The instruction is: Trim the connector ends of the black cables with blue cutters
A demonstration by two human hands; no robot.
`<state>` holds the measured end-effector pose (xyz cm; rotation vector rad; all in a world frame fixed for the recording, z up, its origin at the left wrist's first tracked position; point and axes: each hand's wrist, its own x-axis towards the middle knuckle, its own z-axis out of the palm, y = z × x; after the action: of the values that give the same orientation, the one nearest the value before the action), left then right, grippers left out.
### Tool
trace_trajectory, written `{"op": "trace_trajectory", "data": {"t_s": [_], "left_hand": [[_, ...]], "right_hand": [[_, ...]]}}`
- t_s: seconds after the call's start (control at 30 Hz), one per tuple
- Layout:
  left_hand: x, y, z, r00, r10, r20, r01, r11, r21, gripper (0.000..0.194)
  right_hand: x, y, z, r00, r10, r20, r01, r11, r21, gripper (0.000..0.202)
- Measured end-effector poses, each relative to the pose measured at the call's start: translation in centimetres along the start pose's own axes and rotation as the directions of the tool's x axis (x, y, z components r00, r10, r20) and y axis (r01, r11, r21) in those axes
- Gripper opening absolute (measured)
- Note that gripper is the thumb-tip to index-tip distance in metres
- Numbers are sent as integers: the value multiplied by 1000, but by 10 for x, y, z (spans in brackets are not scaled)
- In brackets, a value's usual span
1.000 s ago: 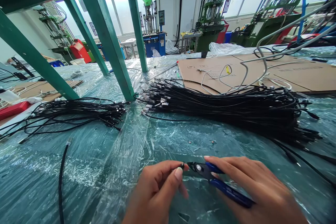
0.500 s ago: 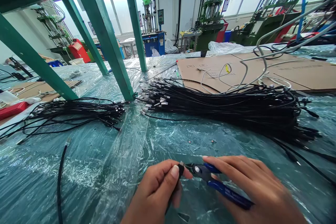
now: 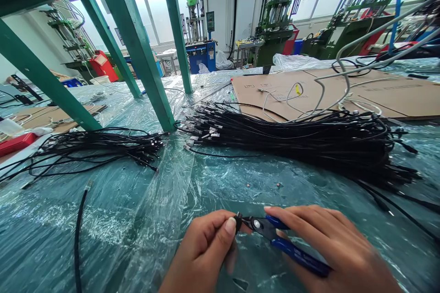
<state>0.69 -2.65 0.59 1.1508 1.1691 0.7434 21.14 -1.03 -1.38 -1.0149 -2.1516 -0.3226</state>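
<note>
Between thumb and fingers, my left hand (image 3: 208,249) pinches the end of a black cable (image 3: 238,222); the rest of that cable is mostly hidden by the hand. My right hand (image 3: 338,249) is closed around the blue handles of a pair of side cutters (image 3: 271,231). The cutters' dark jaws point left and meet the cable end at my left fingertips. Whether the jaws are fully closed there is too small to tell.
A big bundle of black cables (image 3: 292,142) lies beyond my hands, a smaller bundle (image 3: 103,149) to the left. One loose cable (image 3: 79,238) is at front left. Green frame legs (image 3: 147,59) stand on the plastic-covered table (image 3: 137,219). Cardboard (image 3: 388,94) lies behind.
The cable end has turned slightly in my left fingers, and the cutters' jaws have shifted a little left against it. Both hands keep their grip.
</note>
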Motion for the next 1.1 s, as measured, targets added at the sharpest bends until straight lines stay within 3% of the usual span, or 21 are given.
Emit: {"op": "trace_trajectory", "data": {"t_s": [0.37,0.9,1.1], "left_hand": [[1,-3,-2,998,62,14,-63,994,93,41],[1,1,0,998,59,-17,-58,998,40,51],[1,3,2,999,50,-15,-49,998,29,58]], "right_hand": [[-3,-1,1,1000,3,8,-3,1000,6,22],[-5,0,0,1000,5,21,-6,999,35,20],[-4,0,1,999,27,-35,-26,999,22,20]]}}
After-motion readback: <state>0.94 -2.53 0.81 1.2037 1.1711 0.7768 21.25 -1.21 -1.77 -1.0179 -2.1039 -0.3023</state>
